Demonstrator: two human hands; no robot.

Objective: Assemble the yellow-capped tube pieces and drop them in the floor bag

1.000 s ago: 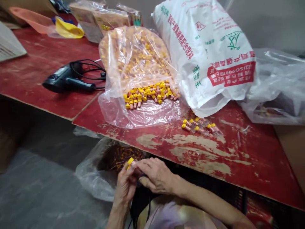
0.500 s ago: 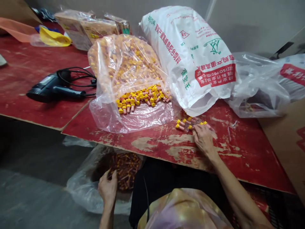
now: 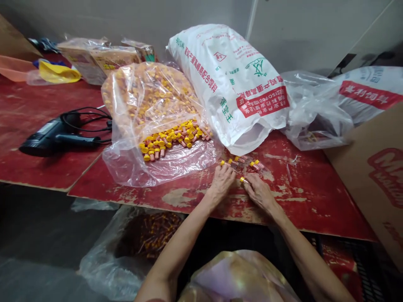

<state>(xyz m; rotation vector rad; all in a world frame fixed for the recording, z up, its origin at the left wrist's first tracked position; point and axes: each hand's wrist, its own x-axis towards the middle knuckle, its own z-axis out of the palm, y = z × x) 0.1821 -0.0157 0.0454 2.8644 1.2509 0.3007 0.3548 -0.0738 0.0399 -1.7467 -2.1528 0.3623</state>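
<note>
Left hand (image 3: 222,183): lay flat, fingers loosely together, over a small batch of yellow-capped tubes (image 3: 239,163) on the tabletop (image 3: 292,202).
Right hand (image 3: 260,193): fingertips pinched on a single yellow-capped tube (image 3: 243,180), just beside the batch.
Progress: only this few lay out on the tabletop; a far larger heap of tubes (image 3: 151,105) filled the clear plastic bag (image 3: 126,163). A floor bag (image 3: 97,268) held a dark mass of thin pieces (image 3: 149,235).
Materials: glossy film; short cylindrical tubes, pinkish-brown bodies; red paint worn to bare patches; white woven sack (image 3: 226,84).

Workshop: scarred red workbench (image 3: 195,205), bulk bags (image 3: 147,100) of yellow-capped parts (image 3: 166,142).
</note>
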